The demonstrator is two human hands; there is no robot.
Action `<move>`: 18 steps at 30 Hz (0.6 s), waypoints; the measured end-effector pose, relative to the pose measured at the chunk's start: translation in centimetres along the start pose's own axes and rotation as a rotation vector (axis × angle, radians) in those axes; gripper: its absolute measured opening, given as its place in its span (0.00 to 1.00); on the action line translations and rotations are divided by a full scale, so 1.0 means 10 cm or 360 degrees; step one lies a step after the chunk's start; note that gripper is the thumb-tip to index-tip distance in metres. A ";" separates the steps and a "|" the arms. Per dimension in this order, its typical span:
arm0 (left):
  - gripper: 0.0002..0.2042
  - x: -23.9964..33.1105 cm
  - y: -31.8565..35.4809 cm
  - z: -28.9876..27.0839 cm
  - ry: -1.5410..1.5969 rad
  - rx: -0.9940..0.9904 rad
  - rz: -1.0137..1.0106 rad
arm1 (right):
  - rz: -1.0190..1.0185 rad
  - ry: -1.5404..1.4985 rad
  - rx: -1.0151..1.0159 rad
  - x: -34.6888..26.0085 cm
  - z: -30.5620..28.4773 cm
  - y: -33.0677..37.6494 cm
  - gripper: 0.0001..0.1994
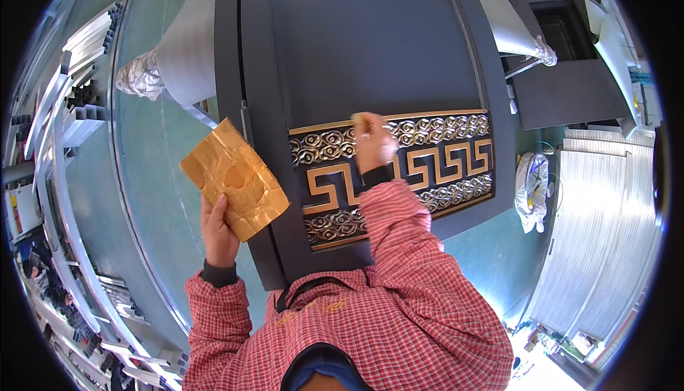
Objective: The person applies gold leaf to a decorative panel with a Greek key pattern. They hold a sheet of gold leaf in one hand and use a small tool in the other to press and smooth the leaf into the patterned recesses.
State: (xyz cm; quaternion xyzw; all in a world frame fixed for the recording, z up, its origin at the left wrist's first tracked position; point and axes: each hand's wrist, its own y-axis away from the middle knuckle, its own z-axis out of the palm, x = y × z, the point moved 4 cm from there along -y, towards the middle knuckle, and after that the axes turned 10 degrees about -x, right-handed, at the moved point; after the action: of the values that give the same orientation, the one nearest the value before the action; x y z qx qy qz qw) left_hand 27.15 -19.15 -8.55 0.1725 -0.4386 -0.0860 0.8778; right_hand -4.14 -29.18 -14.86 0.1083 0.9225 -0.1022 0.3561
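My left hand [217, 233] holds up a crumpled gold-smeared sheet [235, 177] by its lower edge, left of a dark door panel [370, 42]. My right hand [372, 142] is closed on a thin brush whose tip rests near the top border of the panel's ornamental band [442, 163]. The band has gold key-pattern lines between two rows of silver scroll relief. Both my sleeves are red checked fabric. The brush itself is mostly hidden by my fingers.
A grey metal strip with a foil-wrapped end [142, 76] leans at the left. Stacked metal profiles [78, 99] lie at the far left. A wrapped white bundle [533, 188] sits on the green floor at the right, beside a corrugated metal sheet [605, 227].
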 end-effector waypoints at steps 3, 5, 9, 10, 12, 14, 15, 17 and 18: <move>0.22 0.02 0.02 -0.04 -0.0002 0.0002 0.0001 | -0.0211 -0.0198 -0.0263 -0.57 0.26 0.24 0.06; 0.22 0.06 0.05 -0.04 0.0019 0.0006 0.0019 | -0.0156 -0.0365 -0.0285 -0.67 0.22 0.25 0.06; 0.22 0.10 0.10 -0.15 0.0019 0.0035 0.0051 | -0.0091 -0.0060 0.0185 -0.15 -0.16 -0.02 0.06; 0.22 0.09 0.11 -0.16 0.0019 0.0042 0.0049 | -0.0046 0.0049 0.0242 -0.09 -0.15 -0.02 0.06; 0.22 0.05 0.07 -0.14 0.0010 0.0026 0.0027 | 0.0144 -0.0205 -0.0032 0.06 0.32 0.12 0.07; 0.22 0.07 0.10 -0.16 0.0000 0.0055 0.0038 | -0.0169 -0.0158 -0.0185 -0.58 0.44 0.27 0.07; 0.22 0.08 0.11 -0.17 -0.0001 0.0059 0.0040 | -0.0136 -0.0239 -0.0271 -0.67 0.47 0.31 0.07; 0.22 0.10 0.14 -0.22 0.0010 0.0066 0.0054 | -0.0136 -0.0354 -0.0248 -0.72 0.39 0.29 0.08; 0.22 0.11 0.15 -0.25 0.0026 0.0071 0.0066 | -0.0174 -0.0385 -0.0139 -0.64 0.24 0.20 0.08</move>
State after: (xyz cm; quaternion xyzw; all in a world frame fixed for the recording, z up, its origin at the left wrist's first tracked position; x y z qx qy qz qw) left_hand 29.80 -17.49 -8.54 0.1836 -0.4368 -0.0567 0.8788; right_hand 2.54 -28.68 -12.49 0.0293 0.8810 -0.0936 0.4628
